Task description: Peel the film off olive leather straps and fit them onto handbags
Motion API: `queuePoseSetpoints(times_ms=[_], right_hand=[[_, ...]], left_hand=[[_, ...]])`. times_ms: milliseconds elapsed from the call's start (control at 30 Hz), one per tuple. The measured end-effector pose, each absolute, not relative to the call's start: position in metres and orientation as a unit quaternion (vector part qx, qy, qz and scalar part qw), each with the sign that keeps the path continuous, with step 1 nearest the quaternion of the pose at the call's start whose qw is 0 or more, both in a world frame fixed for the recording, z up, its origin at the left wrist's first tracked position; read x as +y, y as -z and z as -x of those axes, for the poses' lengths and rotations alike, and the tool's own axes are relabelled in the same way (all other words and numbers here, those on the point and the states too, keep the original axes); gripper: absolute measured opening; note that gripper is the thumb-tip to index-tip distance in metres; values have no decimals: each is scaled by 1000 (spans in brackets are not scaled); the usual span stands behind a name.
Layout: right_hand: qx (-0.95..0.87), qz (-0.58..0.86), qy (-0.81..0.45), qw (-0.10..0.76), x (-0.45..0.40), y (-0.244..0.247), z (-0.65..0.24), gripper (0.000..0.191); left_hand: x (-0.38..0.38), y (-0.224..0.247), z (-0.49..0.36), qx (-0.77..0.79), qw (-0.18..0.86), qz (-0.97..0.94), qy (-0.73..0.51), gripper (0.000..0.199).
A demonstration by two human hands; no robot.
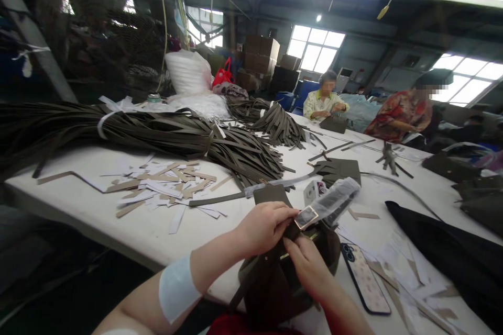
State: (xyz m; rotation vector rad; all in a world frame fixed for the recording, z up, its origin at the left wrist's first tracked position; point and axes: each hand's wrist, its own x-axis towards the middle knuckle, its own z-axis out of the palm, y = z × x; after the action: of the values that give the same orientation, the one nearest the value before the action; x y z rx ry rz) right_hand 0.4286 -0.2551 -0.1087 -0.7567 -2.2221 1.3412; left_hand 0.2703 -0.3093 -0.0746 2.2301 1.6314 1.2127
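A dark olive bag rests at the table's near edge, in front of the person. My left hand is closed on the bag's strap, its fingertips beside a gold-coloured square buckle. Just below the buckle, my right hand pinches the same strap from the other side. Clear plastic wrap covers the strap part beyond the buckle. The exact fingertip contact is partly hidden.
Bundled dark strips lie across the white table, with paper and beige scraps before them. A phone lies right of the bag, near black material. Two people work across the table.
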Motion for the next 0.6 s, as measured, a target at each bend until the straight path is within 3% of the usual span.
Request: queuePoseSetpoints(times_ms=[400, 600], right_hand=[[-790, 243, -522, 209, -252, 107, -436, 37], [-782, 252, -526, 222, -250, 112, -440, 32]], left_hand=[[-302, 59, -256, 481, 147, -766, -401, 22], [-302, 61, -259, 458, 88, -794, -390, 20]])
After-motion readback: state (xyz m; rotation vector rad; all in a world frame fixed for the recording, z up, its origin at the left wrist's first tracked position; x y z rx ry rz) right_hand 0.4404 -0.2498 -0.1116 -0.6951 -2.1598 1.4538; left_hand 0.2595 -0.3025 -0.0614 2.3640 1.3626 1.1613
